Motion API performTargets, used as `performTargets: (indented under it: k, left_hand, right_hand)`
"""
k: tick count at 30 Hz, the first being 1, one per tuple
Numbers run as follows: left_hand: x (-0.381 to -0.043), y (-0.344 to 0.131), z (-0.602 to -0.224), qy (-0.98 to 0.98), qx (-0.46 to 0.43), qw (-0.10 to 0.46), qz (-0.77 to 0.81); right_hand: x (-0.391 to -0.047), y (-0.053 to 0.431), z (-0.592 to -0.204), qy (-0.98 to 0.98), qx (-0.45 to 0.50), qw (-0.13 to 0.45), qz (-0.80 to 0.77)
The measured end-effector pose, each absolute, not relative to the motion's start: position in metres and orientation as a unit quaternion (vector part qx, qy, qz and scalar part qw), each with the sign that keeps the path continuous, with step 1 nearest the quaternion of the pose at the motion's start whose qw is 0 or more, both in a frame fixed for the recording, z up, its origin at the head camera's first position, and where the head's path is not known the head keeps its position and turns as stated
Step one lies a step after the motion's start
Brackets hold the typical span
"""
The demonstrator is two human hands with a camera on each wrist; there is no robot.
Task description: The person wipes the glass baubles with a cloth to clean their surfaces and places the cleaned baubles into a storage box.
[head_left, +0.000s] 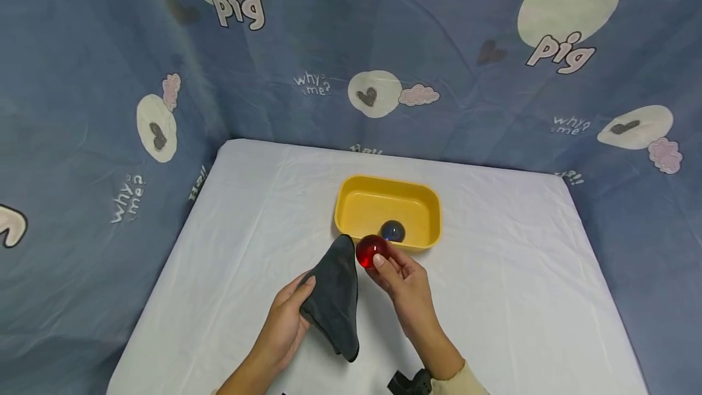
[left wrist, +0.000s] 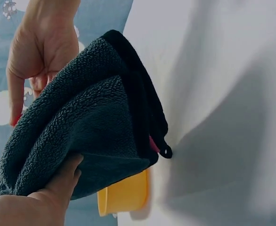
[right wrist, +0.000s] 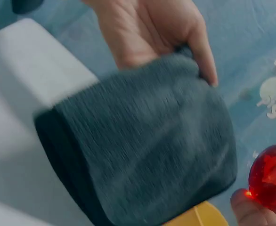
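Observation:
My left hand (head_left: 285,322) grips a dark grey-green cloth (head_left: 334,300) by its left edge, thumb on top. In the left wrist view the cloth (left wrist: 91,122) looks thick and fuzzy, folded, with a black border. Between thumb and fingers my right hand (head_left: 403,282) pinches a clear red ball (head_left: 372,252), just right of the cloth's upper tip. The ball (right wrist: 271,176) shows at the right edge of the right wrist view. Beyond the hands is a yellow tray (head_left: 351,203) with a dark ball (head_left: 392,231) in its near side.
A white cloth (head_left: 526,273) covers the table. Blue printed fabric (head_left: 460,120) hangs behind it and along both sides. A black strap-like device (head_left: 411,381) sits at the right wrist by a cream sleeve (head_left: 457,381).

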State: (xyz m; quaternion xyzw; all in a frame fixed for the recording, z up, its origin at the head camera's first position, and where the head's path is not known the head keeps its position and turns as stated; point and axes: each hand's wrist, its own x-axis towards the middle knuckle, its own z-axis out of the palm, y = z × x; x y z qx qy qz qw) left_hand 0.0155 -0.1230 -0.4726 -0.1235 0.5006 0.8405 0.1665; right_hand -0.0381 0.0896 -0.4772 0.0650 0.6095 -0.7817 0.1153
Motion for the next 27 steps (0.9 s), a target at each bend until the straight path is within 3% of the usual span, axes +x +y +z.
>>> performTargets:
  k: [15,27]
  left_hand:
    - [0.021,-0.134,-0.473,0.511,-0.125,0.168,0.834]
    - [0.020,-0.138,-0.472,0.505,-0.126,0.155,0.840]
  right_hand:
    - [-0.080,0.100,-0.484,0.668,0.102,0.056,-0.735]
    - [-0.120,0.105,-0.484,0.733,0.115,0.042,-0.669]
